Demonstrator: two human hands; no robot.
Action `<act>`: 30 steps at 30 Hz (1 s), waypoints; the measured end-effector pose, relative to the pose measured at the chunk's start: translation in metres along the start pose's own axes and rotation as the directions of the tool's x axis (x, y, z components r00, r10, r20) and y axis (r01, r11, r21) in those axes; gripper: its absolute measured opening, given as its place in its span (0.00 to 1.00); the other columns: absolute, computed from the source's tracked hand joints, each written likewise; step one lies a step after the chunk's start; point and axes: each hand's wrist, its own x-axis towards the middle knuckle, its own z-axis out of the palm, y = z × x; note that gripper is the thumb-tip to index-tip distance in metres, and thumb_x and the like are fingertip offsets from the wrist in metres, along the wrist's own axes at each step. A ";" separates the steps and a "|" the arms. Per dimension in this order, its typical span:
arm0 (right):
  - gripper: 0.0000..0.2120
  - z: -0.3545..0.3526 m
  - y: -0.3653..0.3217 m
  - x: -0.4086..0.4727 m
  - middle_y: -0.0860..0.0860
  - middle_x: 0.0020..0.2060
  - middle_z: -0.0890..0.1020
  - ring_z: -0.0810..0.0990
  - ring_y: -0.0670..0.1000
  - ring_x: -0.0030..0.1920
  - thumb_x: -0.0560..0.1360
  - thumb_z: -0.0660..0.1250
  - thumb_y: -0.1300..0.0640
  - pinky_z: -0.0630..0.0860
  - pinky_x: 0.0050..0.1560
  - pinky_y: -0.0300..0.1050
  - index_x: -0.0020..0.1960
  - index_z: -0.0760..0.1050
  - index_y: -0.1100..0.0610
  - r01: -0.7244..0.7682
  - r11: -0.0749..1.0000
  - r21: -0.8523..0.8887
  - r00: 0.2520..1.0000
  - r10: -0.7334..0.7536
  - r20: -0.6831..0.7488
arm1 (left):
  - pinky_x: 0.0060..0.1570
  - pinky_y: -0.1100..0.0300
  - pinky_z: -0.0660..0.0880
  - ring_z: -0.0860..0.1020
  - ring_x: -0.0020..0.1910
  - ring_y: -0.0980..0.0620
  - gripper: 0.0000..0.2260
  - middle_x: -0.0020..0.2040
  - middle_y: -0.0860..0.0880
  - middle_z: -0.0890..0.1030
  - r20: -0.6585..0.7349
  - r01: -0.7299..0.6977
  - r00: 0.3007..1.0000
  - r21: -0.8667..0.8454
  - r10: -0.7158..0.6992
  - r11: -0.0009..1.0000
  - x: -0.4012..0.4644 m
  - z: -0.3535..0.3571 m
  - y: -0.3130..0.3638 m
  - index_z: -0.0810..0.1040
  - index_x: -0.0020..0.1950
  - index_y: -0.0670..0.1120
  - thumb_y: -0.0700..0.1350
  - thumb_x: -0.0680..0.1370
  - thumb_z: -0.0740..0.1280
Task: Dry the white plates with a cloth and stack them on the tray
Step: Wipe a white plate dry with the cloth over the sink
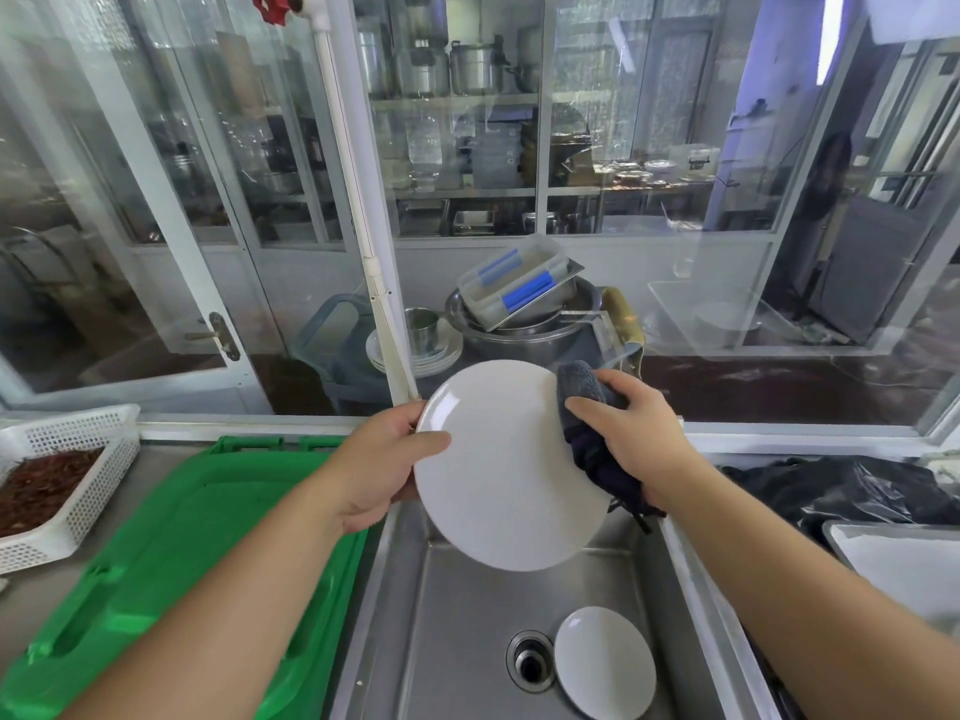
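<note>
A white plate [506,475] is held tilted above the steel sink [457,605]. My left hand [384,459] grips its left rim, thumb on the face. My right hand [631,433] presses a dark grey cloth [584,407] against the plate's right edge; the cloth hangs down below the hand. A second white plate [605,659] lies on the sink floor beside the drain [530,662]. A white tray [904,561] shows at the right edge, partly cut off.
A green plastic lid [171,553] lies on the counter to the left of the sink. A white perforated basket [67,470] with dried red chillies stands far left. A black plastic bag [841,485] sits to the right. Behind the glass are stacked plates [441,350] and steel bowls [524,324].
</note>
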 end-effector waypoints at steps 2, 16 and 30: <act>0.11 0.001 0.001 0.003 0.39 0.42 0.87 0.86 0.42 0.41 0.69 0.74 0.42 0.82 0.40 0.41 0.51 0.82 0.33 -0.028 0.996 0.079 0.998 0.033 -0.059 | 0.40 0.53 0.84 0.86 0.48 0.48 0.12 0.52 0.44 0.88 -0.051 -0.059 0.997 -0.021 0.058 0.998 -0.001 0.008 -0.003 0.83 0.60 0.49 0.35 0.84 0.65; 0.06 0.045 0.040 -0.011 0.57 0.45 0.88 0.87 0.55 0.35 0.80 0.72 0.59 0.83 0.34 0.49 0.57 0.80 0.55 -0.292 0.648 0.704 0.873 0.481 -0.080 | 0.49 0.46 0.85 0.86 0.49 0.59 0.24 0.52 0.58 0.87 -0.386 -0.326 0.904 -0.339 0.186 0.882 -0.001 0.089 -0.040 0.76 0.61 0.63 0.38 0.73 0.67; 0.11 0.006 0.016 -0.008 0.39 0.42 0.86 0.87 0.47 0.41 0.73 0.74 0.52 0.84 0.39 0.45 0.54 0.83 0.40 -0.078 0.971 0.227 0.970 0.126 -0.208 | 0.53 0.38 0.84 0.86 0.55 0.42 0.17 0.53 0.49 0.88 -0.072 -0.099 0.993 -0.097 0.092 0.990 -0.004 0.029 0.013 0.81 0.63 0.57 0.37 0.84 0.64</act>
